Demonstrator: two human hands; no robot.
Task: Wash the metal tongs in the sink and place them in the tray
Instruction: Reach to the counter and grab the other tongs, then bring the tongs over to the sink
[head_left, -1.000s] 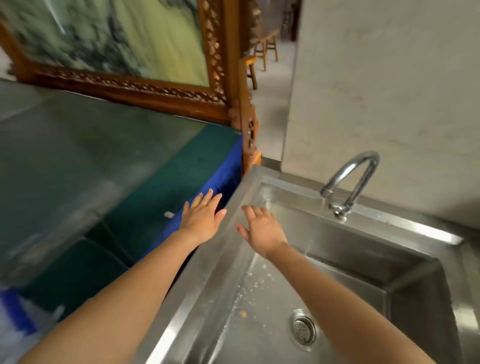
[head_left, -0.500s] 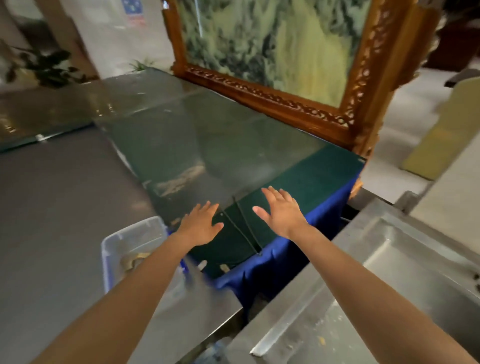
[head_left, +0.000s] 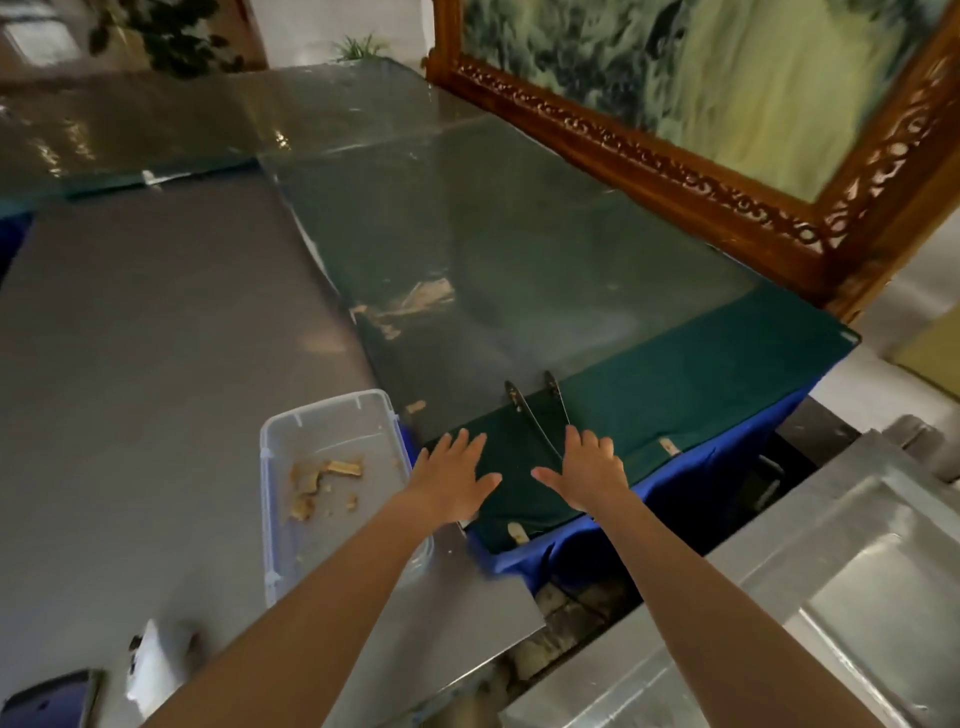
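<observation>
The dark metal tongs (head_left: 535, 410) lie on the green cloth under the glass tabletop, tips pointing away from me. My right hand (head_left: 587, 473) hovers flat over their near end, fingers spread, hiding the hinge. Spread the same way, my left hand (head_left: 452, 480) is over the cloth just left of the tongs, holding nothing. A clear plastic tray (head_left: 322, 467) with food scraps inside stands on the grey steel counter to the left. The steel sink (head_left: 852, 597) shows at the lower right corner.
A carved wooden frame (head_left: 701, 171) with a painting stands along the back right of the glass table (head_left: 519, 234). A gap (head_left: 571, 608) separates the counter from the sink unit. A white object (head_left: 156, 660) and a dark blue item (head_left: 47, 701) lie at the bottom left.
The view swung left from the sink to the table. Both hands moved over the green cloth, and my right hand now covers the near end of the tongs.
</observation>
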